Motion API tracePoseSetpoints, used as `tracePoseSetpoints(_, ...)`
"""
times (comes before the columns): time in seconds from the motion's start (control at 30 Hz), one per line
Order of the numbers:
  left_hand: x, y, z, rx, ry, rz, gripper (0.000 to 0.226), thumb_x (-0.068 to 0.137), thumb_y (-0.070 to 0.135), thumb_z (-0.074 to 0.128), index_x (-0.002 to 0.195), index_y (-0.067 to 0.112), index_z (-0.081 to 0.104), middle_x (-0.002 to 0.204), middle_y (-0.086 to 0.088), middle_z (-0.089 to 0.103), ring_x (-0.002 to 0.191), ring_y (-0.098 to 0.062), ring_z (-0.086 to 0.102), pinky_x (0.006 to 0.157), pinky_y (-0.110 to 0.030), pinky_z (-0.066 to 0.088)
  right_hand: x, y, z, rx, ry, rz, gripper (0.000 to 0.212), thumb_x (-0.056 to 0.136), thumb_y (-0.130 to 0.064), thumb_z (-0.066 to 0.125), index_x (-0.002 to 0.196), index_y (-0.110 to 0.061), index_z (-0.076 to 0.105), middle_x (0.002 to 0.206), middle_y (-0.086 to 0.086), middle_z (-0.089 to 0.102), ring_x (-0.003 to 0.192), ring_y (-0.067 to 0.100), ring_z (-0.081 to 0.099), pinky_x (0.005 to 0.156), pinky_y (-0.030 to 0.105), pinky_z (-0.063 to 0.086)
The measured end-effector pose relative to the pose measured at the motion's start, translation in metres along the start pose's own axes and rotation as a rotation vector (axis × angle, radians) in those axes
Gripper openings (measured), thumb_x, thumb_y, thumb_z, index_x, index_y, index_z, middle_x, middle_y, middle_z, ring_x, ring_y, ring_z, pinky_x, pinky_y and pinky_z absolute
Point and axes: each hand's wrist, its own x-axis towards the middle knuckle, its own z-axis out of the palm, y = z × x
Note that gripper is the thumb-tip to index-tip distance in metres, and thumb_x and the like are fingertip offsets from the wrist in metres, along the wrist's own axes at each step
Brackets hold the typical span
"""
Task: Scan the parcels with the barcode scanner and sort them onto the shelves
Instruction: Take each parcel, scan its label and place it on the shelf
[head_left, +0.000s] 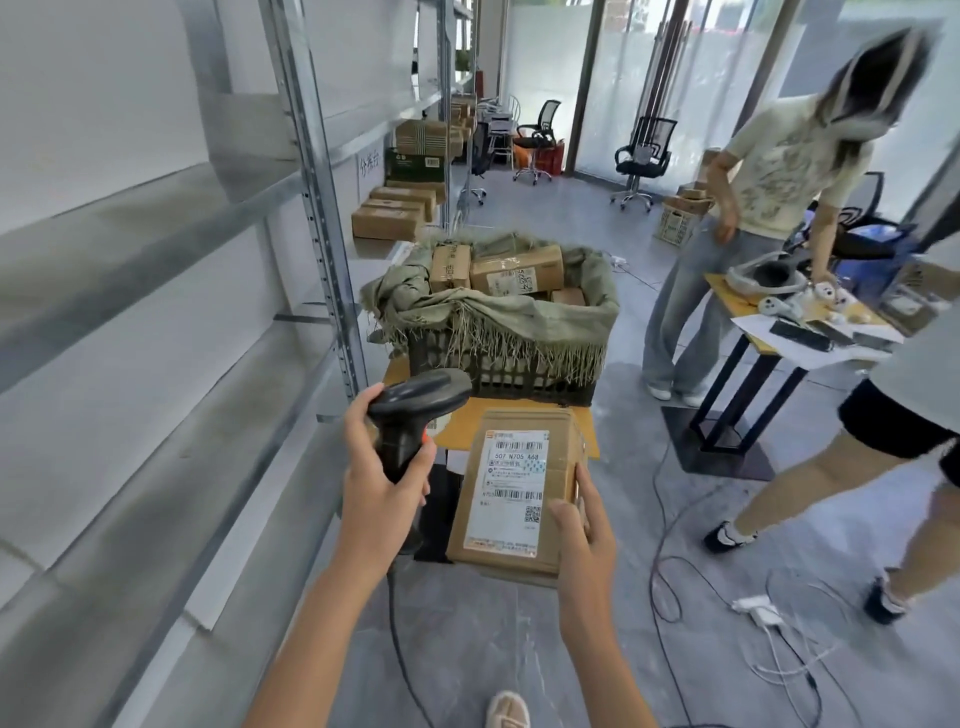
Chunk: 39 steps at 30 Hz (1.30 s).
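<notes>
While the left hand (387, 467) is wrapped tight round the grip of a black plastic barcode scanner (410, 410), the right hand (582, 525) clamps the near right corner of a cardboard parcel (519, 488), thumb on top. Its nose points right and slightly down, across the parcel's far end; the parcel lies just right of the left hand, long axis running away from the body, its glossy white shipping label (511, 488) facing up. Scanning looks imminent, and needs only a small tilt onto the barcodes. Beyond the hands, a dark plastic crate (498, 371) lined with frayed green sacking holds more boxes on a yellow surface (519, 415). Left of both hands stand bare grey metal shelves (171, 291).
</notes>
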Motion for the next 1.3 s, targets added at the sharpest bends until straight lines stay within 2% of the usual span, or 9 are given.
tracePoseSetpoints(0.23, 0.101, -0.028, 0.047, 0.024, -0.011, 0.008, 0.071, 0.098, 0.005, 0.065, 0.129, 0.061, 0.032, 0.1, -0.009, 0.065, 0.056, -0.013, 0.061, 0.055, -0.026, 0.053, 0.116, -0.02, 0.03, 0.003, 0.004, -0.005, 0.066, 0.075, -0.036, 0.064, 0.14, -0.041, 0.053, 0.145, -0.008, 0.055, 0.133, 0.019, 0.053, 0.104, 0.05, 0.05)
tracePoseSetpoints(0.37, 0.153, -0.042, 0.068, 0.027, 0.01, 0.022, 0.07, 0.098, 0.005, 0.064, 0.129, 0.06, 0.033, 0.093, -0.006, 0.065, 0.055, -0.012, 0.059, 0.055, -0.027, 0.051, 0.177, -0.035, 0.051, 0.003, -0.024, -0.005, 0.067, 0.075, -0.036, 0.063, 0.141, -0.039, 0.053, 0.143, -0.01, 0.056, 0.131, 0.017, 0.054, 0.104, 0.048, 0.05)
tracePoseSetpoints(0.5, 0.189, -0.06, 0.079, 0.02, 0.043, 0.0, 0.074, 0.098, 0.007, 0.066, 0.126, 0.067, 0.033, 0.109, -0.02, 0.061, 0.057, -0.011, 0.062, 0.055, -0.024, 0.053, 0.22, -0.04, 0.071, 0.019, -0.045, 0.016, 0.069, 0.074, -0.035, 0.062, 0.142, -0.037, 0.052, 0.14, -0.006, 0.059, 0.128, 0.019, 0.056, 0.102, 0.048, 0.052)
tracePoseSetpoints(0.7, 0.247, -0.085, 0.091, 0.02, 0.052, 0.003, 0.071, 0.097, 0.007, 0.066, 0.135, 0.057, 0.033, 0.11, -0.029, 0.059, 0.055, -0.016, 0.062, 0.053, -0.026, 0.053, 0.272, -0.052, 0.098, 0.015, -0.016, 0.035, 0.064, 0.074, -0.037, 0.061, 0.138, -0.045, 0.056, 0.133, -0.013, 0.064, 0.123, 0.014, 0.059, 0.098, 0.042, 0.054)
tracePoseSetpoints(0.8, 0.281, -0.097, 0.098, 0.017, 0.037, 0.028, 0.075, 0.098, 0.005, 0.066, 0.13, 0.065, 0.033, 0.106, -0.019, 0.061, 0.057, -0.014, 0.061, 0.056, -0.026, 0.054, 0.302, -0.059, 0.112, 0.026, 0.05, 0.045, 0.062, 0.072, -0.039, 0.061, 0.133, -0.046, 0.059, 0.125, -0.017, 0.067, 0.112, 0.008, 0.064, 0.079, 0.03, 0.057)
tracePoseSetpoints(0.9, 0.319, -0.11, 0.103, 0.015, 0.018, 0.031, 0.076, 0.098, 0.004, 0.065, 0.13, 0.065, 0.032, 0.101, -0.007, 0.063, 0.059, -0.013, 0.061, 0.057, -0.026, 0.055, 0.339, -0.069, 0.124, 0.03, 0.17, 0.042, 0.053, 0.076, -0.039, 0.062, 0.128, -0.049, 0.062, 0.112, -0.021, 0.07, 0.099, 0.005, 0.067, 0.065, 0.024, 0.051)
tracePoseSetpoints(1.03, 0.375, -0.135, 0.103, 0.0, 0.007, 0.012, 0.068, 0.098, 0.007, 0.065, 0.138, 0.051, 0.031, 0.095, -0.006, 0.065, 0.059, -0.015, 0.062, 0.057, -0.027, 0.054, 0.397, -0.083, 0.149, -0.001, 0.252, 0.011, 0.045, 0.087, -0.035, 0.059, 0.128, -0.051, 0.061, 0.108, -0.019, 0.071, 0.094, 0.007, 0.067, 0.063, 0.027, 0.051)
tracePoseSetpoints(1.13, 0.418, -0.151, 0.102, 0.002, -0.027, -0.01, 0.068, 0.099, 0.006, 0.064, 0.141, 0.046, 0.028, 0.098, -0.011, 0.065, 0.06, -0.015, 0.063, 0.06, -0.03, 0.055, 0.429, -0.088, 0.176, -0.024, 0.244, -0.013, 0.046, 0.086, -0.036, 0.059, 0.13, -0.05, 0.06, 0.107, -0.018, 0.072, 0.086, 0.003, 0.067, 0.055, 0.023, 0.05)
tracePoseSetpoints(1.3, 0.473, -0.175, 0.106, -0.024, -0.084, -0.029, 0.067, 0.099, 0.003, 0.063, 0.141, 0.042, 0.028, 0.1, -0.018, 0.064, 0.06, -0.019, 0.06, 0.057, -0.031, 0.054, 0.472, -0.091, 0.2, -0.095, 0.245, -0.062, 0.053, 0.078, -0.042, 0.059, 0.131, -0.05, 0.059, 0.107, -0.022, 0.072, 0.094, 0.004, 0.067, 0.062, 0.02, 0.048)
